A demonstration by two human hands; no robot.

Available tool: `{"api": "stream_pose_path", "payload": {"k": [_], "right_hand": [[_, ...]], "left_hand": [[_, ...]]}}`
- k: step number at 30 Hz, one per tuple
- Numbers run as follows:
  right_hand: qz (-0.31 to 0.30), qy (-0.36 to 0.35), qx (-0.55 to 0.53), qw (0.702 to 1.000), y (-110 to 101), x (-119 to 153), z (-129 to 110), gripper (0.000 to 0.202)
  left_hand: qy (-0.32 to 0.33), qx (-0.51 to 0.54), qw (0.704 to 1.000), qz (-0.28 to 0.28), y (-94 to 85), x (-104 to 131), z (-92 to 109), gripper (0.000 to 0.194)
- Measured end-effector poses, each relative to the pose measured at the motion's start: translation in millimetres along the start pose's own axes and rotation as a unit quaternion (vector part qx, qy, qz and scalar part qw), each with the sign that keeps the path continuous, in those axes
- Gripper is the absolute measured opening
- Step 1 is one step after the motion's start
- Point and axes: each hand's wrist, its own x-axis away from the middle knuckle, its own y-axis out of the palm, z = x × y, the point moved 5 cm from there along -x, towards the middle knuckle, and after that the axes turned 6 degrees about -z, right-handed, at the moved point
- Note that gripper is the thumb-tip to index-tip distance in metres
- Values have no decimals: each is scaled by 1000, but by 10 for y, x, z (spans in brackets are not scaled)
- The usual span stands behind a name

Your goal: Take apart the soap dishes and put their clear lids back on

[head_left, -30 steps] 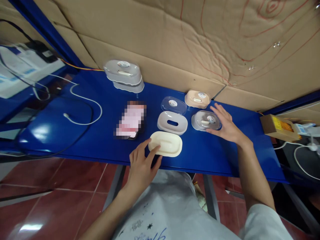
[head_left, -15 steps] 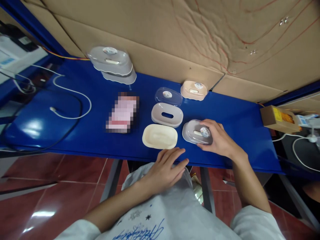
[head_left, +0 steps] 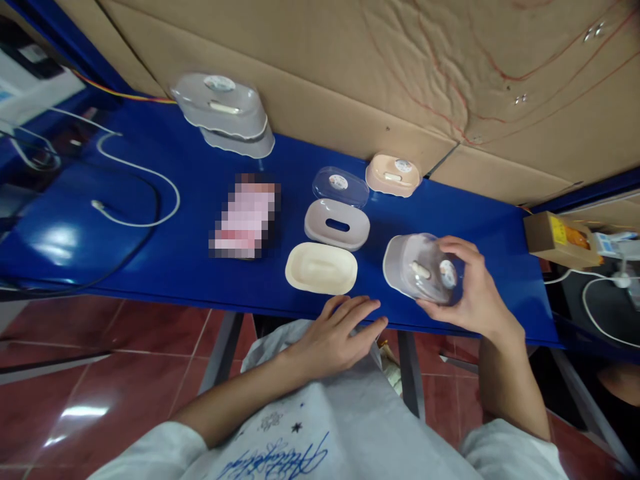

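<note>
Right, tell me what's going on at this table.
A person's right hand grips a clear-covered grey oval box, holding it tilted. The left hand is by the near edge of the blue table, holding nothing, close to a cream oval tray. Behind that tray lie a pale slotted oval shell and a loose clear lid, with a peach oval box farther back near the cardboard.

A loose, pale grey fabric shirt [head_left: 365, 427] is worn, with soft creases spread through its cloth. Both the short left sleeve [head_left: 155, 450] and the short right sleeve [head_left: 507, 447] are cut wide. The front is printed with blue, slanted cursive lettering [head_left: 299, 460], above which a small dark star [head_left: 297, 427] and a grey, flower-like motif [head_left: 271, 421] are set. The left hand [head_left: 340, 337] and right hand [head_left: 473, 293] are bare.
</note>
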Motion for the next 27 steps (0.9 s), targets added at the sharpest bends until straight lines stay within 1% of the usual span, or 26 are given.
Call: {"api": "stream_pose_path", "payload": {"k": [3, 4, 7, 9, 14, 15, 18, 20, 22, 25, 27], "right_hand": [[-60, 7, 3, 998, 48, -9, 37, 88], [-66, 10, -5, 998, 58, -13, 48, 88], [-50, 8, -38, 998, 54, -20, 49, 93], [-54, 1, -46, 997, 67, -23, 23, 93], [-46, 4, -44, 998, 61, -33, -31, 92], [-48, 3, -45, 998, 59, -33, -37, 92], [-44, 7, -45, 998, 50, -18, -31, 92], [-37, 14, -48, 998, 58, 2, -3, 93], [-32, 20, -52, 998, 82, 24, 40, 92], [-20, 25, -50, 998, 99, 51, 145, 89], [-2, 43, -42, 998, 69, 55, 268, 89]], "left_hand": [[-14, -21, 1000, 6, 5, -20, -50, 28], [-19, -30, 999, 3, 20, -27, -72, 29], [-20, -50, 999, -10, 65, -30, -124, 32], [-13, -56, 998, -14, 64, -12, -137, 34], [8, -74, 996, 42, -93, 19, -124, 43], [9, -77, 996, 42, -102, 10, -132, 43], [2, -77, 997, 6, -40, -27, -189, 44], [-6, -73, 997, -13, 20, -36, -231, 44], [-11, -71, 997, -14, 51, -35, -249, 40], [-9, -74, 997, -6, 50, -54, -226, 29], [1, -79, 997, -14, 58, -94, -191, 28]]}}
